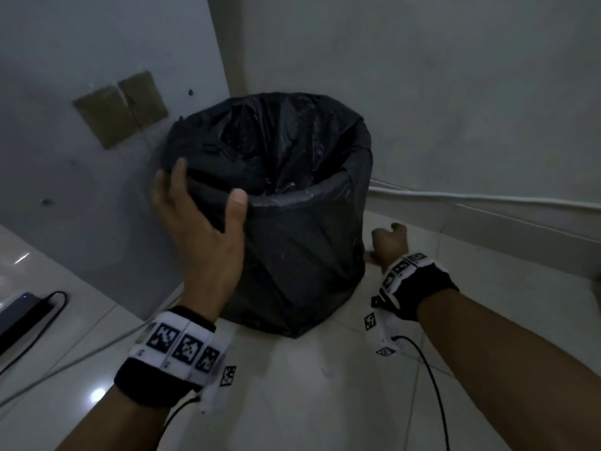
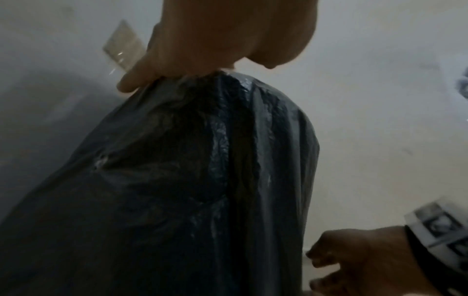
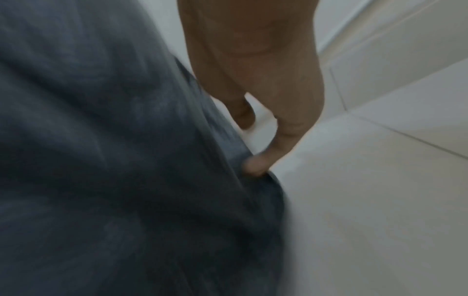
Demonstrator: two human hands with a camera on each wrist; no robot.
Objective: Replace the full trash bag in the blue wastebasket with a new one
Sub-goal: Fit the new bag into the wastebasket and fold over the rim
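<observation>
A black trash bag [image 1: 292, 255] lines the wastebasket and drapes down its whole outside, so none of the blue shows. The basket stands on the floor in a wall corner. My left hand [image 1: 201, 203] rests on the near-left rim, fingers and thumb spread over the plastic; the left wrist view shows a straight finger [image 2: 126, 84] lying on the bag [image 2: 177, 180]. My right hand [image 1: 387, 242] is low at the basket's right side near the floor. In the right wrist view a curled fingertip [image 3: 255, 166] hooks the bag's lower edge [image 3: 273, 180].
Two brown taped patches [image 1: 120, 112] sit on the left wall. A black device with a cable [image 1: 22, 314] lies at the far left. A white cable [image 1: 487, 196] runs along the right wall's base. Pale floor tiles [image 1: 325, 385] spread in front.
</observation>
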